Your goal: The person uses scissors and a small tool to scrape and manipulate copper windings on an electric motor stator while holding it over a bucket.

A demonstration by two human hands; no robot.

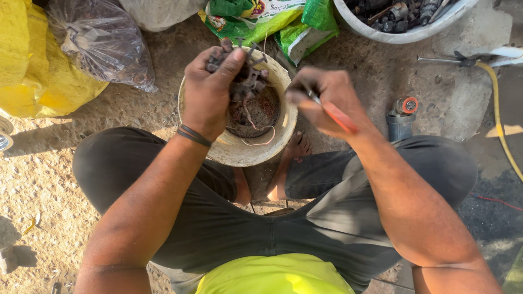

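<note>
My left hand (210, 90) grips a clump of dirty scrap metal parts and wires (246, 80) over a worn white bucket (239, 149) that stands between my feet. Thin wires hang from the clump into the bucket. My right hand (327, 100) is closed around a tool with a red handle (340, 117), its tip held just right of the clump, above the bucket's right rim. A dark band circles my left wrist. I am squatting, in dark trousers and a yellow-green shirt.
A yellow sack (32, 65) and a clear plastic bag of scrap (106, 43) lie at the left. Green printed bags (261, 22) sit behind the bucket. A white basin of metal parts (406, 35) stands top right. A small grey cylinder with an orange cap (402, 117) and a yellow hose (498, 114) lie at the right.
</note>
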